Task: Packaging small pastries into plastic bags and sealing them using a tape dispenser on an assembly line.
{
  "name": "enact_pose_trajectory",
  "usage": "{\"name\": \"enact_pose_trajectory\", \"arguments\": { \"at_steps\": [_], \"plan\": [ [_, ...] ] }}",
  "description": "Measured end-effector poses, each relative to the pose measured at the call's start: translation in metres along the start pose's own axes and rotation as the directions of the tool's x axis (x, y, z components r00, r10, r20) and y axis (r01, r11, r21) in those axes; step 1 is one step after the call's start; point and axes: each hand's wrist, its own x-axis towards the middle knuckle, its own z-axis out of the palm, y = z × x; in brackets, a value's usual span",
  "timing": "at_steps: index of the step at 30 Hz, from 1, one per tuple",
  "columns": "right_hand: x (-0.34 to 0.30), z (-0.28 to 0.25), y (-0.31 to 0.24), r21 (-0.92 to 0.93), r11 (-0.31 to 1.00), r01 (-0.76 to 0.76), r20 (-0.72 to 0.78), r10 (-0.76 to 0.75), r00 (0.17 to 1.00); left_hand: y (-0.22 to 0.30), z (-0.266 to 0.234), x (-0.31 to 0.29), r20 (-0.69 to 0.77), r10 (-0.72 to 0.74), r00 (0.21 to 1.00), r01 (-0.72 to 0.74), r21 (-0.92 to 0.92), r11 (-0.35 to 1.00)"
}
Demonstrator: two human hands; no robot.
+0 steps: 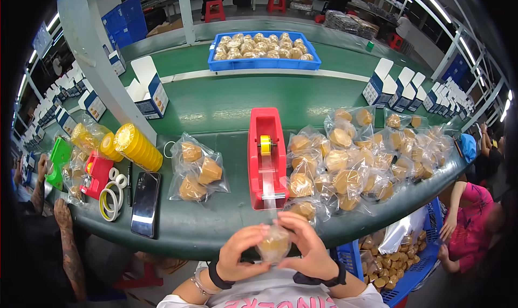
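Observation:
Between my left hand (237, 257) and my right hand (312, 254), at the near table edge, is a small tan piece in a clear plastic bag (274, 245). The fingers of both hands curl round its sides. A strip of clear tape (268, 189) runs from the red tape dispenser (254, 162) down towards the bag and my right fingertips; whether it sticks to the bag, I cannot tell. To the dispenser's right lies a pile of similar bagged tan pieces (345, 181), and a few more bagged pieces (192, 189) lie to its left.
On the left are a black phone (144, 204), tape rings (110, 203), yellow tape rolls (138, 147) and a second red dispenser (97, 174). A blue tray (264, 65) of wrapped pieces stands at the back. Lower right, a blue crate (348, 259) holds loose pieces. Co-workers sit on both sides.

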Motion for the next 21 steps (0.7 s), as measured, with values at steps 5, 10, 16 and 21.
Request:
{"name": "enact_pose_trajectory", "arguments": {
  "at_steps": [5, 10, 16, 21],
  "plan": [
    [-0.004, 0.005, -0.007, 0.228, 0.878, -0.422, 0.016, 0.430, 0.903, -0.002, 0.007, 0.006, 0.087, 0.330, 0.940, -0.339, 0.148, 0.929],
    [0.005, 0.012, 0.029, 0.114, 0.989, -0.089, -0.109, 0.102, 0.989, 0.022, 0.021, 0.018, -0.355, 0.024, 0.935, -0.025, 0.002, 1.000],
    [0.008, 0.017, 0.037, -0.086, 0.992, 0.097, -0.144, -0.109, 0.984, 0.009, 0.024, 0.036, -0.230, -0.417, 0.879, 0.324, -0.353, 0.878],
    [0.010, 0.016, 0.034, -0.412, 0.910, -0.040, -0.060, 0.017, 0.998, -0.004, 0.024, 0.031, -0.286, -0.529, 0.799, 0.405, -0.395, 0.825]
  ]
}}
